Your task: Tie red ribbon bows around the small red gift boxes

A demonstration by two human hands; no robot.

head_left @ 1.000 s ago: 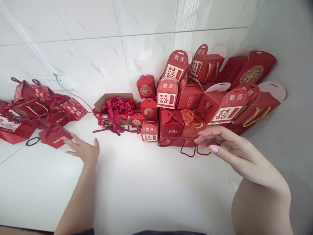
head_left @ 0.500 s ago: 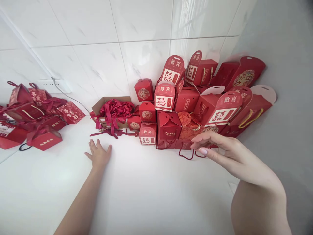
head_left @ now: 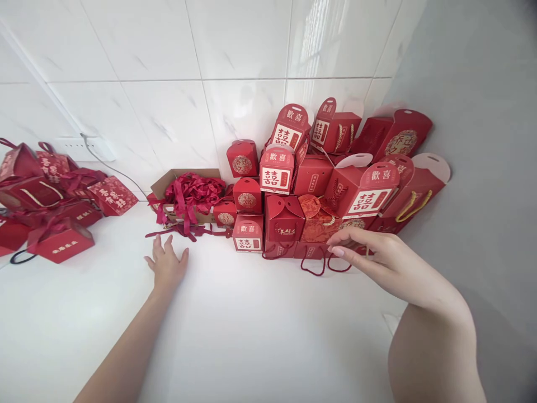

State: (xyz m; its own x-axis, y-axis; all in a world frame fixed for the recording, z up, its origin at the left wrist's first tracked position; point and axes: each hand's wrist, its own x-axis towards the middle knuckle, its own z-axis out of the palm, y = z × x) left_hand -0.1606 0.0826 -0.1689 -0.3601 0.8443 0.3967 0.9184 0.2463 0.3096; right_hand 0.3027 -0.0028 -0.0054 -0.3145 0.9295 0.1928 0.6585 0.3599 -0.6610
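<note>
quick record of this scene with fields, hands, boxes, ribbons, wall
left hand: fingers spread, holding nothing, just in front of loose ribbon strips
right hand: fingers curved, thumb apart, nearest the right-hand stack of red gift boxes; contact unclear
cardboard box: open, filled with crimson ribbons
left pile: red gift boxes, some with ribbons
surface: white tabletop
wall: white tiles, socket panel with cable

Left fingers (head_left: 157,248) spread near ribbons (head_left: 193,193), right fingers (head_left: 359,235) near red boxes (head_left: 285,214).
</note>
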